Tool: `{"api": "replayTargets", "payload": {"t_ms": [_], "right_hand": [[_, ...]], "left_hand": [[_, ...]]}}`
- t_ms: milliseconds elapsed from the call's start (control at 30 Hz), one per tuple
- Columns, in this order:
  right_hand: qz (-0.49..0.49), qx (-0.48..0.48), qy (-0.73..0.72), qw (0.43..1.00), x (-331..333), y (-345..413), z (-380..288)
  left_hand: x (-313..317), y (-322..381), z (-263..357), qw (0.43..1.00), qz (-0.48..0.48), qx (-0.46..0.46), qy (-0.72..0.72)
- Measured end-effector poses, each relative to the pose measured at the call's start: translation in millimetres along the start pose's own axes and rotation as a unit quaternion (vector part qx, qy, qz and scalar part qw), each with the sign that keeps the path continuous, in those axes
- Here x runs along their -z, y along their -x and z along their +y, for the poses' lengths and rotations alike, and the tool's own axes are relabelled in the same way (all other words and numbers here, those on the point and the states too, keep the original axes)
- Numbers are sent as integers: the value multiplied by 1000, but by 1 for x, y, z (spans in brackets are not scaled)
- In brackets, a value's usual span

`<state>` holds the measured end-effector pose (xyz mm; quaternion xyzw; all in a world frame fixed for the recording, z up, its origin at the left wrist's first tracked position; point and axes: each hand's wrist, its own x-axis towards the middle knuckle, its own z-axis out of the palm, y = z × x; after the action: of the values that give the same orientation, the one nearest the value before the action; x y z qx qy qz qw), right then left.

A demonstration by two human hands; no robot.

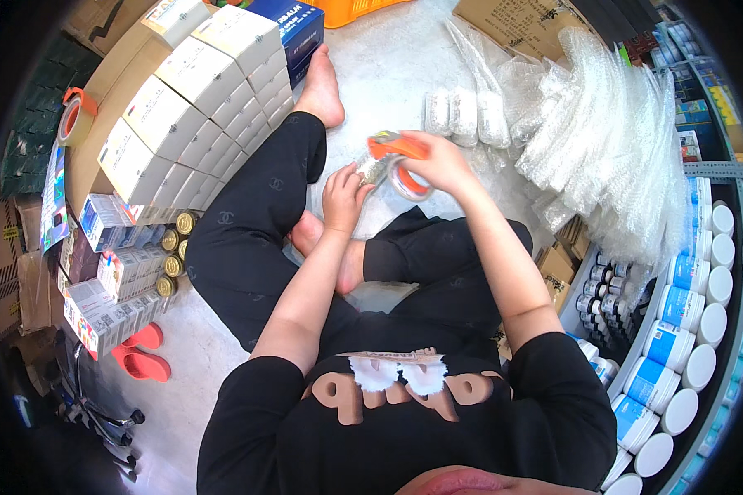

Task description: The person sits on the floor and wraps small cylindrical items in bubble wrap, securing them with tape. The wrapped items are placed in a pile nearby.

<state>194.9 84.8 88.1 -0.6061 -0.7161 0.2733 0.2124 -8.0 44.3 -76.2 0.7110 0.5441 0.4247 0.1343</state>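
Over the floor between my bent legs, my left hand (340,199) holds a small bubble-wrapped item (371,168). What is inside the wrap cannot be made out. My right hand (443,162) grips an orange tape dispenser (397,147), slightly blurred, with its roll of clear tape (408,180) hanging below. The head of the dispenser is right at the wrapped item; whether tape is stuck to it is unclear. Just beyond my right hand, a few bubble-wrapped bundles (461,116) stand on the floor.
Stacked white boxes (189,117) line my left, near gold-lidded jars (173,266) and another tape dispenser (77,117). A large heap of bubble wrap (600,142) lies at right, beside shelves of white-lidded tubs (681,312). Red slippers (145,362) rest at lower left. An orange crate (359,11) is ahead.
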Motion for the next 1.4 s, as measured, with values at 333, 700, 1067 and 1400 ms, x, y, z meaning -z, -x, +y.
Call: {"api": "replayTargets", "payload": {"t_ms": [333,700,1067,1400], "right_hand": [[-330,-123,421,836,-27,-40,-82],[-366,-240,229,870,-1,-23,35],[217,-130,317,914,-41,40,123],[173,-261,-498,808,-125,22,39]], "left_hand": [[9,-5,3,997,-12,71,20],[25,-60,-17,981,-128,142,-18],[-2,-69,25,774,-415,-165,-449],[-12,-77,32,955,-247,162,44]]}}
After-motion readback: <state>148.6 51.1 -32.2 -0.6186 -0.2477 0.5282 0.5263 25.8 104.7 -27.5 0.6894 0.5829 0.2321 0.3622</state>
